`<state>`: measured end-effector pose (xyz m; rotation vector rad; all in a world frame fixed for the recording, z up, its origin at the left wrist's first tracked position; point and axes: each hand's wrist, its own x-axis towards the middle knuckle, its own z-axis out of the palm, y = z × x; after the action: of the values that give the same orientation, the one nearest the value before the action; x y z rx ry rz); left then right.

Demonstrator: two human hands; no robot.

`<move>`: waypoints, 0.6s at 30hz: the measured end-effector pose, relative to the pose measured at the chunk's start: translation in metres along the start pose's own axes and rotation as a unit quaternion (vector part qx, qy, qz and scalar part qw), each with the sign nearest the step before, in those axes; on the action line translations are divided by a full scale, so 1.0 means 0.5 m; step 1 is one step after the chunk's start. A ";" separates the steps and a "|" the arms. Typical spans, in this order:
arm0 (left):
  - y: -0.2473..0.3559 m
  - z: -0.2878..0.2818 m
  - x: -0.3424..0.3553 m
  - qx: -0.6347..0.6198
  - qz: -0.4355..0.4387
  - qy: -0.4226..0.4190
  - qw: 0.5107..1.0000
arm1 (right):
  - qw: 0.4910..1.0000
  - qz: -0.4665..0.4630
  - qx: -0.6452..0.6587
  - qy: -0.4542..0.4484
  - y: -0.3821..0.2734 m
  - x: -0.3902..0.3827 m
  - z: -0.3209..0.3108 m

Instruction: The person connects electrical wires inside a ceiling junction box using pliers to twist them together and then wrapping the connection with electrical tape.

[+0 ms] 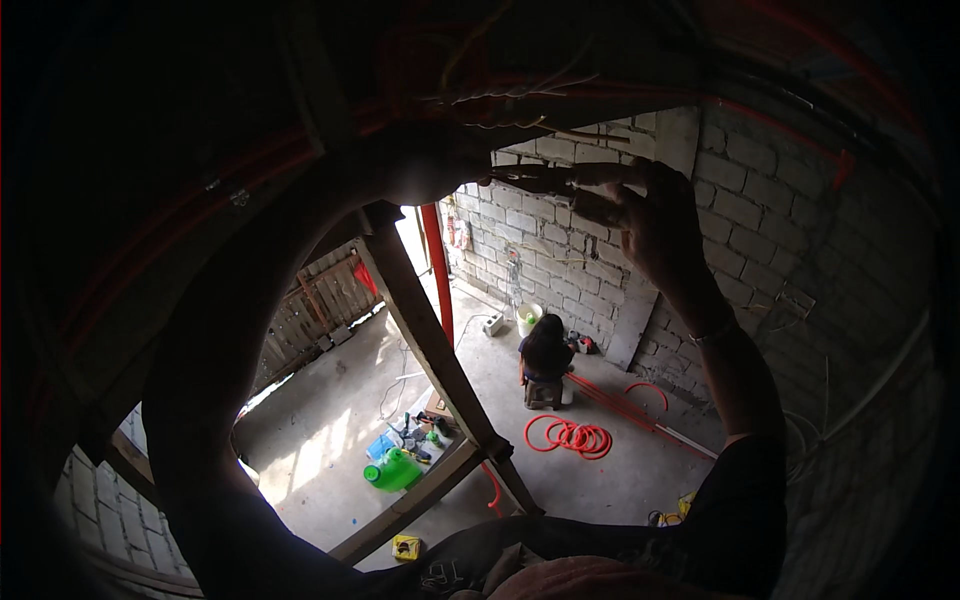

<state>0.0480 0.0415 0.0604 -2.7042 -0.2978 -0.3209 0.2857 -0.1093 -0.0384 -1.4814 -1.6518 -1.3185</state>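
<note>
Both my arms are raised toward the dark ceiling. My right hand (660, 215) grips the handles of a pair of pliers (535, 178), whose jaws point left. At the tip of the pliers, my left hand (430, 168) is closed in deep shadow; what its fingers pinch is hidden. Just above the hands hang a twisted bundle of wires (520, 92) and a yellowish wire (590, 134). An orange-red conduit (444, 270) runs down behind the left hand.
Below me stands a wooden frame (425, 335). On the concrete floor (340, 400) lie coiled orange tubing (570, 437), a green jug (393, 470), scattered tools (425, 435) and a yellow box (405, 547). A person (545, 352) sits near the block wall (590, 290).
</note>
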 end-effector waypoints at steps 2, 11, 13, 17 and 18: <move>0.003 -0.007 -0.002 0.004 0.006 -0.011 1.000 | 1.000 -0.003 0.029 -0.006 0.007 -0.002 0.005; 0.035 -0.032 0.001 -0.049 -0.043 -0.065 0.996 | 0.998 -0.043 0.033 0.035 0.011 -0.009 0.015; 0.035 -0.034 0.000 -0.073 -0.050 -0.068 0.994 | 0.999 0.014 0.030 0.036 0.000 -0.008 0.012; 0.033 -0.034 -0.003 -0.052 -0.022 -0.075 0.996 | 0.999 0.004 0.032 0.022 -0.007 -0.001 0.009; 0.032 -0.034 -0.003 -0.040 -0.004 -0.077 0.996 | 0.999 0.008 0.033 0.021 -0.007 0.000 0.012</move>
<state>0.0478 0.0199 0.0696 -2.8122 -0.3464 -0.1290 0.2837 -0.1036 -0.0417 -1.4174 -1.6375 -1.2662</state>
